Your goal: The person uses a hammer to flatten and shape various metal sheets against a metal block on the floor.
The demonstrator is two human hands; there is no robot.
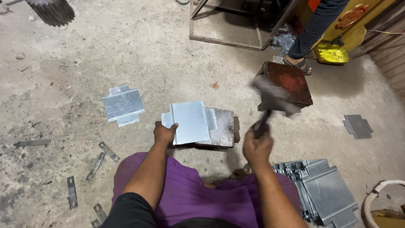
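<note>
Cut metal sheet (123,105): flat on the floor, left of and beyond the left hand. Left hand (164,133): gripping the near-left edge of a notched metal sheet (190,122) lying on a steel block (222,128). Right hand (257,145): clenched on a hammer (270,101), head blurred above. Stack of sheets (322,190): just right of that hand.
</note>
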